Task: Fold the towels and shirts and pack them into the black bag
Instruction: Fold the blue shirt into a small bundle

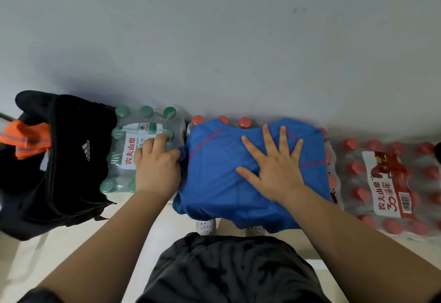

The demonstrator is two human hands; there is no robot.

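Note:
A blue shirt [214, 171] with pink seams lies partly folded on a pack of red-capped bottles in the middle. My right hand [274, 166] lies flat on it with fingers spread. My left hand [156, 164] pinches the shirt's left edge, where the cloth bunches. The black bag [71, 159] with a white logo stands at the left, unzipped, with an orange garment [28, 140] sticking out of its top.
A pack of green-capped water bottles [133, 135] sits between the bag and the shirt. Another pack of red-capped bottles [393, 183] lies at the right. A grey wall rises right behind them. My dark shorts and white shoes [205, 226] show below.

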